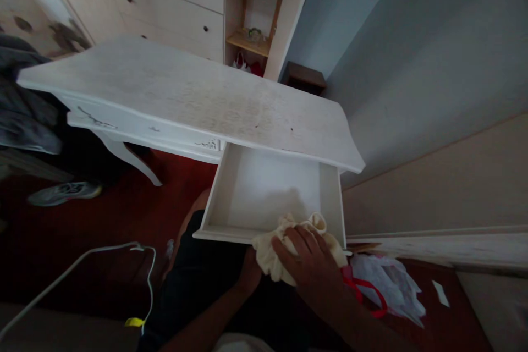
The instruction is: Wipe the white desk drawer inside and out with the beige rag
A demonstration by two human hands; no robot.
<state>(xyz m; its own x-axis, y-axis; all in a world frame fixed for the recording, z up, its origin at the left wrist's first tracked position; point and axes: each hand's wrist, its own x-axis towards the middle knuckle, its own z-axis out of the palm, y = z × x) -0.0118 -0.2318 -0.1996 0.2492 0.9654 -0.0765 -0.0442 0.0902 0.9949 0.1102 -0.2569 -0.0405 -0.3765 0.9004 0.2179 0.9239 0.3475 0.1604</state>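
A white drawer [272, 176] is pulled out of the white desk [165, 74], its inside facing up toward me. Over the drawer's front edge, near its right corner, lies a crumpled cream cloth [268, 256]. My right hand [307, 258] is closed on this cloth, fingers bent over it and pressing it against the drawer front. Lower down, my left hand [249, 272] is at the outer side of the drawer front, beside the cloth. Its fingers are hidden behind the cloth and in shadow.
Brownish smudges mark the desktop. A white cable [82, 258] curves over the red floor at left, near a shoe [64, 192]. On the right lie a plastic bag [388, 283] and a red strap [371, 289]. Behind stands a cabinet [177, 16] with shelves; a wall [433, 93] borders the right.
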